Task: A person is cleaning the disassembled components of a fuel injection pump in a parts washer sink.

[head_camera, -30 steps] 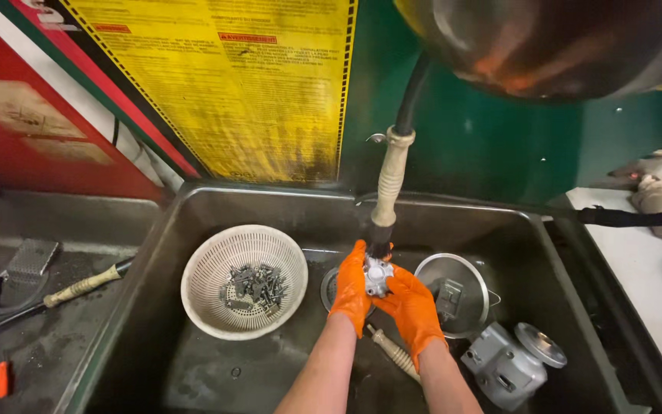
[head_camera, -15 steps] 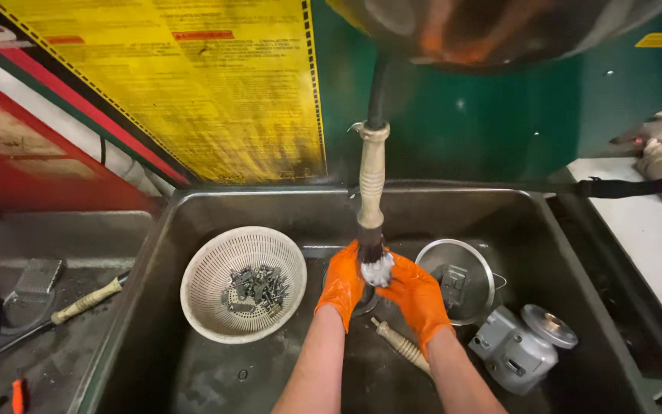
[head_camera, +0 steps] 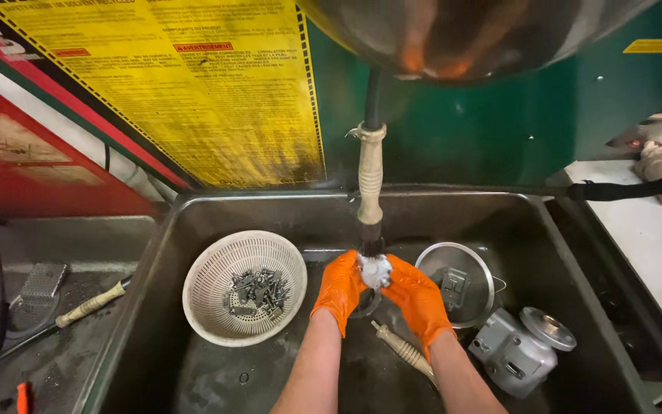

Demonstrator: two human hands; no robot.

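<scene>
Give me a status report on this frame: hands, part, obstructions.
Left hand and right hand, orange-gloved, both gripping a small metal part under the hose nozzle. Basket of screws at left, metal bowl at right. Nothing between.

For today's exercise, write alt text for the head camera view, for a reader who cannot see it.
Two orange-gloved hands, left hand and right hand, hold a small metal part under a hose nozzle in a dark wash sink. A white basket of bolts sits left; a metal bowl sits right.

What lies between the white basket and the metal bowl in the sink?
In the head view, both gloved hands, left and right, holding a small metal part under the hose.
</scene>
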